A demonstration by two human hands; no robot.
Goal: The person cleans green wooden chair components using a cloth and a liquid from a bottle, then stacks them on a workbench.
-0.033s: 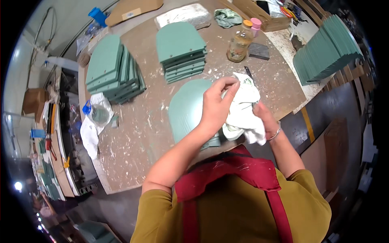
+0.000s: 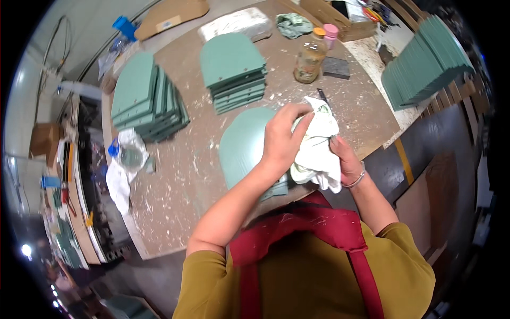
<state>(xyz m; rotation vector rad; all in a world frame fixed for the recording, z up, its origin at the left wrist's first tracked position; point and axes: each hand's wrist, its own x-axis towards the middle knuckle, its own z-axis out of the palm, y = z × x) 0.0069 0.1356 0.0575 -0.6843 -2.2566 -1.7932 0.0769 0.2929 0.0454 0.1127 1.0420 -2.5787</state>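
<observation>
A crumpled white cloth (image 2: 313,159) with greenish smears is held up between my hands, over the near right part of the work table. At its upper left, my left hand (image 2: 284,133) pinches it with thumb and bent fingers. My right hand (image 2: 348,162), a bracelet at its wrist, grips the cloth's right side; its fingertips are hidden behind the fabric. Beneath my left wrist lies a rounded green panel (image 2: 241,143) with a glossy face, partly covered by my arm. Edges of more green pieces show under it, close to my apron.
Stacks of green panels stand at the left (image 2: 135,93), at the back middle (image 2: 231,58) and far right (image 2: 419,66). A glass jar (image 2: 309,61) with an orange lid, a pink bottle (image 2: 330,36) and a dark block (image 2: 336,68) stand beyond the cloth, with a black-handled tool (image 2: 322,94).
The cloth hangs slightly differently, and its lower end has shifted a little left. My right fingers have turned slightly around it. The whole view has shifted a little.
</observation>
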